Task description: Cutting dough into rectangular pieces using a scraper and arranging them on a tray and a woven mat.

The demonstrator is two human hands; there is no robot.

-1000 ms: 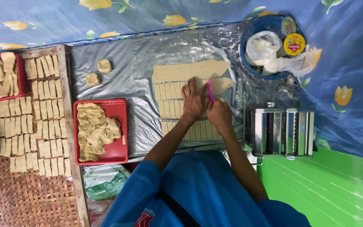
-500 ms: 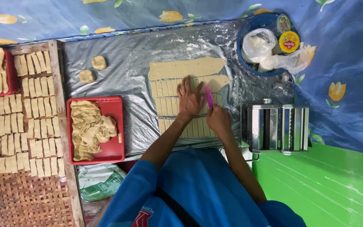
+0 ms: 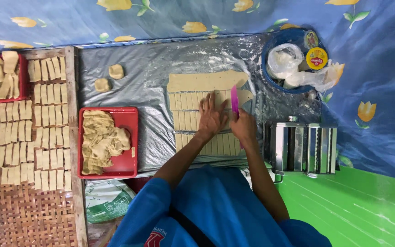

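Covering most of the floor is a big blue cloth [image 3: 380,59] with yellow flowers on it. On top of it lies a shiny grey plastic sheet [image 3: 152,87], dusty with white flour. To the left is a brown woven mat [image 3: 24,210], and many small cut dough pieces [image 3: 24,132] lie in rows on it. A green floor patch [image 3: 357,206] shows near on the right.

Flat dough [image 3: 206,81] lies in the middle of the plastic sheet. Its far part is whole, and its near part is cut into rows of little strips. A red tray [image 3: 126,121] sits just left of it, full of scrunched dough scraps [image 3: 100,142]. Another red tray [image 3: 21,77] sits far left with more dough bits. A silver pasta machine [image 3: 300,147] stands to the right. A round blue bowl [image 3: 270,50] sits far right, with a white plastic bag [image 3: 285,60] and a small yellow lid [image 3: 317,58] in it.

The left hand [image 3: 212,116] lies flat and open on the dough strips, with fingers spread, pressing them down. It holds nothing. The right hand [image 3: 244,127] is closed tight around the handle of a pink knife [image 3: 234,99]. The blade points far, and rests on the dough just right of the left hand.

Two small dough balls [image 3: 109,77] sit far left on the plastic sheet.
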